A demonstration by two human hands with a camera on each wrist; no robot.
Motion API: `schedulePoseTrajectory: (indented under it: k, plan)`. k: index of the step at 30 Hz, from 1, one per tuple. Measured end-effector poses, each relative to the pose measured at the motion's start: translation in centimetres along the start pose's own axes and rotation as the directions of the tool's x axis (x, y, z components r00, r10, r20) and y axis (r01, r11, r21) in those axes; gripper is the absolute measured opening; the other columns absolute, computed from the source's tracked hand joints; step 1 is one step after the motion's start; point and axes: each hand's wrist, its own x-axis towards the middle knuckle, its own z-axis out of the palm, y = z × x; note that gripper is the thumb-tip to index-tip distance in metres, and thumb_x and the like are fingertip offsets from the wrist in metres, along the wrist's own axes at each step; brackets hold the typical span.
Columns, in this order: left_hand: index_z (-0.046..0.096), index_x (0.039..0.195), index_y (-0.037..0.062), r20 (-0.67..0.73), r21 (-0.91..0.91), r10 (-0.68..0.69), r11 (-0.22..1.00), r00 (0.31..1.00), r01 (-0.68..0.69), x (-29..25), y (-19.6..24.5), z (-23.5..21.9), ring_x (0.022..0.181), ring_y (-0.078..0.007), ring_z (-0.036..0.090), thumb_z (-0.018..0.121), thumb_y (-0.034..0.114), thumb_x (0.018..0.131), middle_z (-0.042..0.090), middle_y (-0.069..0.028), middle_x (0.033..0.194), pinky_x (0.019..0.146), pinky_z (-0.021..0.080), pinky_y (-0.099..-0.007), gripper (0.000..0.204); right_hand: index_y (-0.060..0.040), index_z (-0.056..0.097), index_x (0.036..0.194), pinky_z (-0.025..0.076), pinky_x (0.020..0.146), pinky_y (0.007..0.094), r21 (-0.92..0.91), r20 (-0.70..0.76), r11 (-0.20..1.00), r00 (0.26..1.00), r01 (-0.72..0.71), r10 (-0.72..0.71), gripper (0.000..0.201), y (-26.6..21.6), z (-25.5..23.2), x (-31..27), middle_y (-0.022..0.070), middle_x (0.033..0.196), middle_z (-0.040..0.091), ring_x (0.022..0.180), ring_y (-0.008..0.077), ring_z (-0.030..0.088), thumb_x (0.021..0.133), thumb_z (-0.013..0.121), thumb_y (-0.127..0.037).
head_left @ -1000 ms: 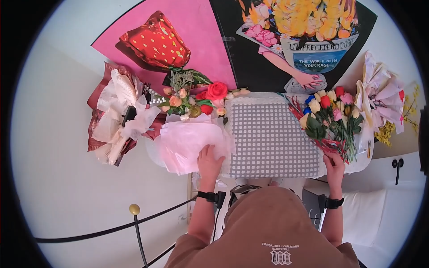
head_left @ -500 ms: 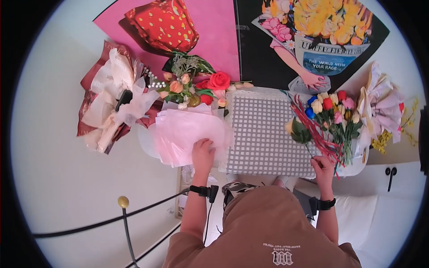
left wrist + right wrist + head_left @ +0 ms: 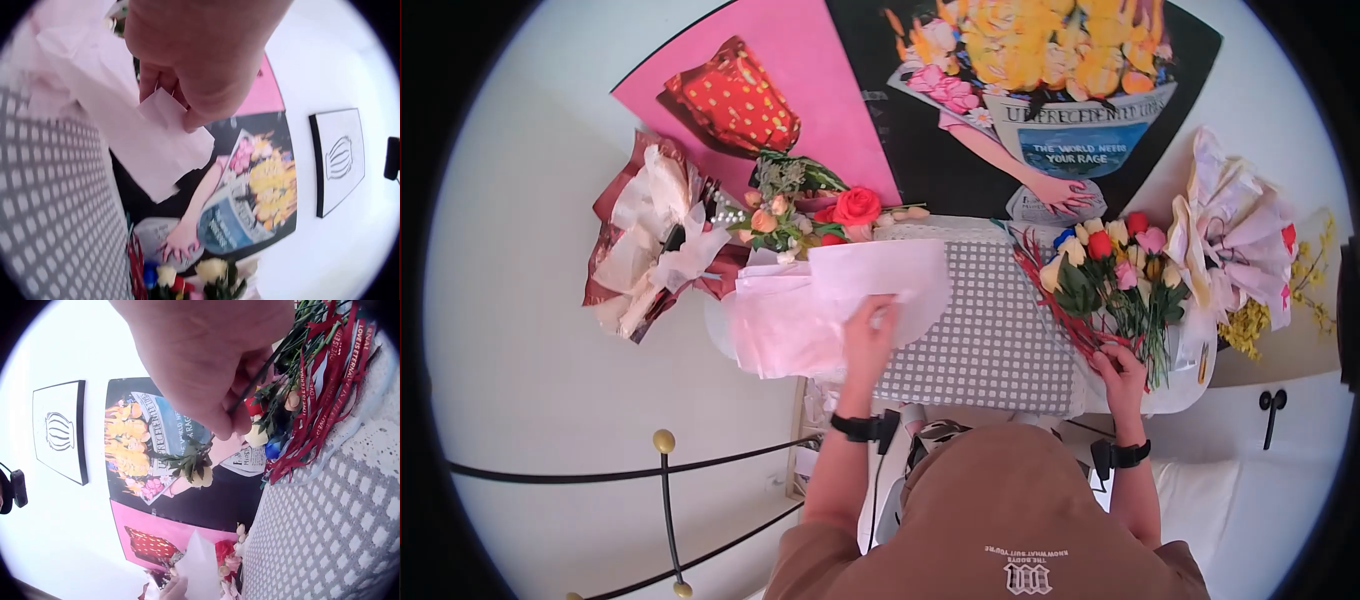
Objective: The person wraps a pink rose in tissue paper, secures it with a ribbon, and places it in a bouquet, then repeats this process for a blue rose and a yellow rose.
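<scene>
My left hand (image 3: 870,335) pinches a pale pink wrapping sheet (image 3: 880,270), lifted partly over the checked cloth; in the left wrist view the left hand (image 3: 194,56) has the sheet (image 3: 144,137) between thumb and fingers. More pink sheets (image 3: 780,325) lie beneath and to the left. My right hand (image 3: 1122,372) is at the stems by the red ribbons (image 3: 1040,275); in the right wrist view the right hand (image 3: 219,362) pinches a dark stem with leaves (image 3: 194,459) and a cream flower. Red, blue, pink and cream flowers (image 3: 1125,250) lie beyond that hand.
The table wears a grey checked cloth (image 3: 990,330). Red and peach flowers (image 3: 858,206) lie behind the sheets. Wrapped bundles stand at the left (image 3: 650,240) and right (image 3: 1235,235). Large posters (image 3: 840,130) lean behind. A black rail (image 3: 600,477) is at the lower left.
My left hand has picked up a pink sheet from the stack and moved it rightward over the cloth. My right hand has taken hold of a flower stem.
</scene>
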Motion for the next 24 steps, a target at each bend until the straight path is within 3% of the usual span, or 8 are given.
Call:
schedulePoseTrajectory:
  k: [3, 7, 10, 12, 14, 18, 21, 24]
  plan:
    - [0.070, 0.105, 0.0034, 0.289, 0.004, -0.070, 0.997, 0.955, 0.072, -0.5, 1.4, 5.9, 0.091, -0.0251, 0.071, 0.065, 0.018, 0.093, 0.073, -0.0119, 0.104, 0.072, 0.055, -0.0332, 0.020, 0.0020, 0.069, 0.097, 0.045, 0.061, 0.0215, 0.008, -0.056, 1.000, 0.998, -0.024, 0.024, 0.012, -0.5, 0.9, -0.5, 0.0024, 0.079, 0.065, 0.070, 0.0067, 0.060, 0.087, 0.073, -0.002]
    - [0.069, 0.106, 0.0032, 0.486, -0.007, -0.043, 0.999, 0.873, 0.052, 0.0, 1.7, 8.3, 0.092, -0.0305, 0.070, 0.064, 0.019, 0.093, 0.072, -0.0134, 0.105, 0.078, 0.055, -0.0373, 0.021, 0.0022, 0.069, 0.099, 0.046, 0.064, 0.0219, 0.036, -0.104, 0.998, 0.993, -0.061, 0.064, 0.012, -0.7, 1.4, -2.1, 0.0021, 0.082, 0.065, 0.071, 0.0073, 0.061, 0.088, 0.072, -0.003]
    - [0.069, 0.107, 0.0035, 0.160, 0.113, 0.108, 0.985, 0.981, -0.127, 3.0, -2.3, 6.1, 0.106, -0.0352, 0.064, 0.066, 0.013, 0.088, 0.070, -0.0154, 0.110, 0.093, 0.049, -0.0416, 0.022, 0.0024, 0.068, 0.101, 0.048, 0.066, 0.0222, 0.059, -0.136, 0.992, 0.984, -0.108, 0.115, 0.013, -0.1, 1.1, -3.7, 0.0025, 0.083, 0.066, 0.073, 0.0080, 0.062, 0.089, 0.070, -0.002]
    - [0.067, 0.112, 0.0041, 0.153, 0.233, 0.119, 0.960, 0.981, -0.153, 5.1, -3.3, 3.7, 0.111, -0.0368, 0.061, 0.068, 0.011, 0.085, 0.067, -0.0167, 0.114, 0.097, 0.047, -0.0423, 0.028, 0.0022, 0.067, 0.104, 0.049, 0.068, 0.0224, 0.122, -0.176, 0.980, 0.969, -0.155, 0.175, 0.016, 0.6, 0.9, -4.6, 0.0031, 0.085, 0.066, 0.075, 0.0087, 0.063, 0.090, 0.070, -0.003]
    - [0.065, 0.116, 0.0041, 0.181, 0.367, -0.006, 0.928, 0.983, -0.062, 6.3, -5.6, 2.8, 0.109, -0.0352, 0.062, 0.071, 0.011, 0.082, 0.068, -0.0176, 0.113, 0.097, 0.048, -0.0411, 0.035, 0.0020, 0.067, 0.106, 0.049, 0.069, 0.0228, 0.126, -0.173, 0.978, 0.967, -0.165, 0.186, 0.017, 1.7, 0.9, -5.3, 0.0033, 0.086, 0.067, 0.075, 0.0090, 0.064, 0.090, 0.070, -0.003]
    - [0.056, 0.128, 0.0064, 0.280, 0.427, -0.010, 0.897, 0.960, -0.116, 4.9, -8.4, 4.4, 0.111, -0.0401, 0.058, 0.076, 0.014, 0.077, 0.055, -0.0173, 0.130, 0.098, 0.046, -0.0453, 0.055, 0.0016, 0.065, 0.109, 0.050, 0.071, 0.0238, 0.102, -0.130, 0.976, 0.970, -0.193, 0.205, 0.020, 0.1, 2.0, -4.8, 0.0037, 0.087, 0.068, 0.076, 0.0096, 0.064, 0.090, 0.070, -0.003]
    - [0.053, 0.134, 0.0099, 0.212, 0.513, -0.082, 0.857, 0.974, -0.039, 4.4, -8.1, 4.9, 0.110, -0.0402, 0.059, 0.077, 0.015, 0.075, 0.048, -0.0167, 0.137, 0.097, 0.048, -0.0454, 0.063, 0.0011, 0.066, 0.106, 0.050, 0.072, 0.0245, 0.053, -0.066, 0.987, 0.985, -0.154, 0.157, 0.018, 0.2, 3.1, -3.3, 0.0038, 0.086, 0.069, 0.077, 0.0096, 0.064, 0.089, 0.070, -0.003]
    - [0.056, 0.133, 0.0098, 0.196, 0.417, -0.200, 0.903, 0.960, 0.103, 4.3, -6.9, 4.3, 0.109, -0.0370, 0.062, 0.078, 0.015, 0.074, 0.061, -0.0205, 0.121, 0.094, 0.050, -0.0420, 0.063, 0.0006, 0.066, 0.103, 0.050, 0.071, 0.0248, -0.037, 0.090, 0.991, 0.987, -0.129, 0.132, 0.016, -0.8, 4.3, -1.6, 0.0040, 0.086, 0.069, 0.076, 0.0101, 0.063, 0.088, 0.070, -0.004]
